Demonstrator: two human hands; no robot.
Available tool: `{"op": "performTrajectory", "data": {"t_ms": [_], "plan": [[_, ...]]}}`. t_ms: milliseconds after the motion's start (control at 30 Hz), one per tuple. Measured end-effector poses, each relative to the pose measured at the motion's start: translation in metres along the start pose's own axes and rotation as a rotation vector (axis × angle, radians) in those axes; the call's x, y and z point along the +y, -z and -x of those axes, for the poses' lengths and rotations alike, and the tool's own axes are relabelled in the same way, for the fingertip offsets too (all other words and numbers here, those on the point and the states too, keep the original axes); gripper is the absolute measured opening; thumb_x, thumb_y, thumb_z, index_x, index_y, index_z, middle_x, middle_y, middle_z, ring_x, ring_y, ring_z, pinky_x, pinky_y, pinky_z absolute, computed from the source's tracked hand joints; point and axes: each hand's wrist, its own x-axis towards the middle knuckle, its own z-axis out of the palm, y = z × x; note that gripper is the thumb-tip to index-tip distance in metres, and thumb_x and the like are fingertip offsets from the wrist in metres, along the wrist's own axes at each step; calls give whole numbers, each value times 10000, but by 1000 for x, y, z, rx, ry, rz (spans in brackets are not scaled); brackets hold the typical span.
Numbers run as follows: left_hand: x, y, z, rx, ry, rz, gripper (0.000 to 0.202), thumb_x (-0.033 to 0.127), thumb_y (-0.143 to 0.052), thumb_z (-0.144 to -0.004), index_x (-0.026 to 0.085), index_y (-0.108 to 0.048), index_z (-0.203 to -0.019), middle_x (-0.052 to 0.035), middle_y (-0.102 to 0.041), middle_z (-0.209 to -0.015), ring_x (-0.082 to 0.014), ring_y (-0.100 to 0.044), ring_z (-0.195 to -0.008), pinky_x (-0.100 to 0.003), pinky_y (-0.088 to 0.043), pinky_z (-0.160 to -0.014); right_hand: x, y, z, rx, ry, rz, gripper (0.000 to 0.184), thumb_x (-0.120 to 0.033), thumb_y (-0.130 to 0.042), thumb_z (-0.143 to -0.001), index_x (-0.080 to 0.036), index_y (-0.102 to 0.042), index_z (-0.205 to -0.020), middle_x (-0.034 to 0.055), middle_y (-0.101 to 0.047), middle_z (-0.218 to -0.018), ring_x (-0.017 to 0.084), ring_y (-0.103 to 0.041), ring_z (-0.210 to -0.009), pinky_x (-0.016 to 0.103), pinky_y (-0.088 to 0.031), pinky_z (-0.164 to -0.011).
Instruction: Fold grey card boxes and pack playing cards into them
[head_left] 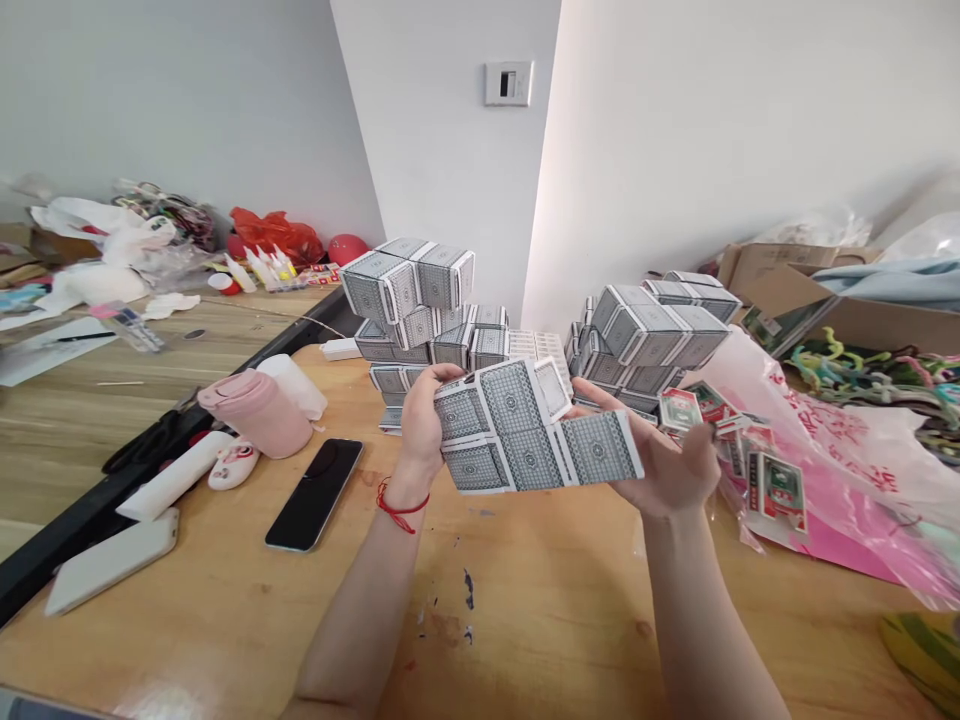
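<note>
The left hand [424,420] has its grip closed on the left end of a block of playing cards [514,425], thumb along the upper side. The right hand [671,470] is spread wide, palm up, thumb held away; its fingers reach behind the block's right part and touch it without clamping. The block is tilted, lifted over the middle of the bench [555,620], with 1 section jutting out to the right.

The step in hand looks to be turning or checking this piece while building with cards. The next move calls for support under the jutting section, since it could bend or come loose if only the left end is held.

Beyond the hands, 2 built piles stand toward the bench's far edge: the left pile [375,290] and the right pile [660,330]. Both lean outward at the top, so a careless knock while reaching forward could topple them.

Toward the left edge lie a black phone [313,495] and a pink cup [259,415]; a pale flat case [116,560] sits by the near left corner. Toward the right edge, red card packs [776,490] and a crumpled plastic bag [817,410] crowd the right hand's side. The front middle leaves room for setting the block down.
</note>
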Motion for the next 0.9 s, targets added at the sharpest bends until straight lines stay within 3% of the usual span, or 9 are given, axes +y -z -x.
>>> {"op": "performTrajectory", "data": {"t_ms": [67, 133, 267, 433, 533, 667, 733, 900], "plan": [[3, 0, 2, -72, -41, -60, 207, 223, -408, -700, 171, -607, -725, -34, -612, -786, -158, -552, -721, -249, -415, -634, 0, -2, -1, 5, -9, 52, 919, -799, -415, -575, -187, -425, -1261, 146, -574, -1128, 257, -610, -890, 344, -499, -649], [5, -2, 5, -150, -101, -153, 219, 183, -393, -695, 167, -610, -709, -41, -620, -813, -172, -551, -791, -259, -411, -696, 0, -5, -2, -6, -21, 98, 733, -648, -589, -602, -215, -485, -1184, 112, -602, -1077, 231, -612, -866, 324, -497, -671], [7, -7, 11, -277, -171, -294, 243, 155, -369, -706, 176, -611, -722, -44, -623, -845, -189, -539, -845, -280, -397, -757, -2, -9, 0, 30, -107, 196, 377, -347, -749, -586, -184, -592, -888, 43, -647, -855, 168, -612, -748, 279, -498, -657], [6, -11, 13, -348, -178, -304, 254, 156, -364, -702, 173, -615, -738, -51, -621, -859, -192, -537, -848, -289, -389, -777, -4, -11, 3, 97, -128, 247, 275, -321, -740, -606, -162, -518, -636, -20, -589, -586, 102, -550, -515, 218, -462, -478], [8, -10, 13, -364, -183, -305, 267, 163, -352, -711, 174, -616, -752, -53, -621, -860, -199, -535, -847, -299, -388, -776, -7, -12, 5, 131, -50, 325, 241, -336, -714, -637, -167, -560, -712, -6, -612, -613, 115, -566, -527, 227, -472, -465], [10, -9, 13, -378, -167, -309, 260, 169, -367, -703, 179, -621, -757, -52, -624, -864, -207, -531, -853, -302, -384, -777, -14, -16, 8, 149, 45, 492, 366, -329, -676, -674, -196, -604, -1007, 63, -661, -931, 189, -630, -767, 286, -535, -594], [10, -10, 14, -383, -172, -311, 259, 172, -370, -701, 179, -623, -754, -52, -624, -865, -206, -532, -853, -299, -381, -778, -16, -18, 10, 165, 69, 545, 356, -310, -662, -686, -206, -614, -1023, 65, -656, -987, 207, -631, -817, 302, -541, -635], [10, -11, 15, -384, -188, -280, 257, 191, -378, -704, 185, -632, -746, -58, -626, -864, -211, -530, -848, -303, -385, -772, -17, -22, 17, 269, 112, 596, 255, -270, -649, -691, -207, -637, -938, 61, -680, -876, 217, -640, -779, 311, -533, -619]]}}
